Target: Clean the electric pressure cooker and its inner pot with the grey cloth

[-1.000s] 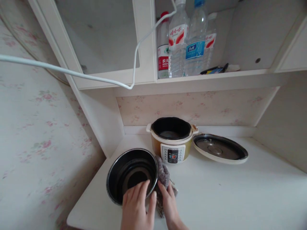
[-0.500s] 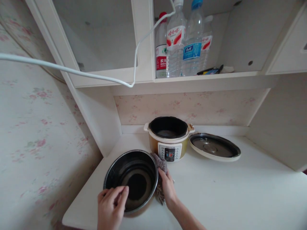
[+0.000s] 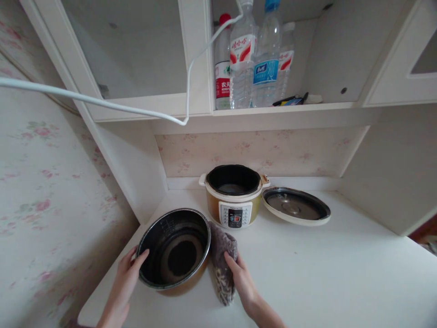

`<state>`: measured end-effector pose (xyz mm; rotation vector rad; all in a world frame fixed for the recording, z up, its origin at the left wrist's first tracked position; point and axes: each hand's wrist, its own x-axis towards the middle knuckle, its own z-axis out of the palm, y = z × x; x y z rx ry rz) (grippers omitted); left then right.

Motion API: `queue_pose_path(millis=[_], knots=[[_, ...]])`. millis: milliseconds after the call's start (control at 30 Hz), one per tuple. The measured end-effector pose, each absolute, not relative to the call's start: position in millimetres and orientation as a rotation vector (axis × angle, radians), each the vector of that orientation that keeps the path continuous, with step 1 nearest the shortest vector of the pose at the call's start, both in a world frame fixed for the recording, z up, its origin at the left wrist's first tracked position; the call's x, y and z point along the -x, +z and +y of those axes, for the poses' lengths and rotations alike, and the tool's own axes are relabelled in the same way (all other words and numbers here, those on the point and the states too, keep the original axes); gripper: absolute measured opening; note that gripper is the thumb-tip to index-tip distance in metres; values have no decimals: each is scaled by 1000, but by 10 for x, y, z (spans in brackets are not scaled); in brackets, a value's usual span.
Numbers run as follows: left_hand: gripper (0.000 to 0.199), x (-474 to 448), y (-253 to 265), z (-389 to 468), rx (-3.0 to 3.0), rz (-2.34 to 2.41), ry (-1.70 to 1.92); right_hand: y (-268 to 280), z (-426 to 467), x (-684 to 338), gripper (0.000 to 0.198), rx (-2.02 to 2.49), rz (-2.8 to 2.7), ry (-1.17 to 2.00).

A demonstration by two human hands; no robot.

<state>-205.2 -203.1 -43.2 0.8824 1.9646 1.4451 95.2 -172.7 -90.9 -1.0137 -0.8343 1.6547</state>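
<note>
A black-lined inner pot (image 3: 201,269) with a golden outside sits at the left of the white counter, slightly tilted. My left hand (image 3: 128,269) grips its left rim, thumb over the inside and fingers round the outside. In my right hand (image 3: 241,273) is a folded grey patterned cloth (image 3: 223,248), pinched between thumb and fingers beside the pot's right side. Behind them stands a rice cooker body (image 3: 212,203) with a control panel and open top. Its round lid (image 3: 296,206) lies to the right, inner side up.
Several plastic bottles (image 3: 243,68) stand on the shelf (image 3: 290,108) above the counter (image 3: 307,273). A white cable (image 3: 136,111) hangs across the upper left, in front of the cabinet. The flowered wall (image 3: 44,205) borders the counter on the left.
My left hand has gone from over the pot's near side to its left rim and taken hold. The cloth, in my right hand, now shows more fully beside the pot. The view has shifted slightly.
</note>
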Motion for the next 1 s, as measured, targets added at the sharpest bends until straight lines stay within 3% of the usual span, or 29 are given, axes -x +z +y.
queue_pose_path(millis=[100, 367, 567, 733, 1000], knots=[[60, 1881, -430, -2254, -707, 1772, 1371, -923, -1770, -1244, 60, 1060, -754, 1664], [83, 1775, -310, -2473, -484, 1812, 1158, -977, -1983, -2109, 58, 1254, -612, 1582], [63, 1737, -217, -2477, -430, 1646, 1182, -972, -1961, -2557, 72, 1255, -292, 1381], [40, 1666, -263, -2413, -374, 1637, 1226, -1002, -1904, -2750, 69, 1259, -261, 1316], [35, 1569, -290, -2403, -376, 1593, 1306, -1069, -1912, -2805, 69, 1281, -201, 1353]])
